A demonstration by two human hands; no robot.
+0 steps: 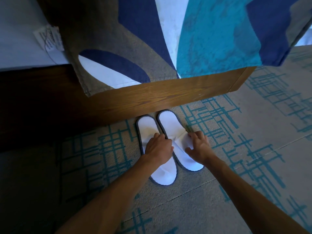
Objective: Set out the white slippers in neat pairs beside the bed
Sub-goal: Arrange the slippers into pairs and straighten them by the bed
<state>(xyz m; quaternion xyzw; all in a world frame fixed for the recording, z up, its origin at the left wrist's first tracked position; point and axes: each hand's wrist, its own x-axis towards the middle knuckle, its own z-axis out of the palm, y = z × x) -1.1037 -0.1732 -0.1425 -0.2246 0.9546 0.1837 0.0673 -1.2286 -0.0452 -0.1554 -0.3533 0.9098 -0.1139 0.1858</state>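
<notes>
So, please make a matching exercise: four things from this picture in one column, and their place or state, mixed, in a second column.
1. left slipper
2. right slipper
3. bed frame
4. bedspread

a. wooden board standing on the carpet
b. under the left hand
c. hangs over the bed, blue and white
d. under the right hand

Pairs: 1-b, 2-d, 3-a, 4-c
</notes>
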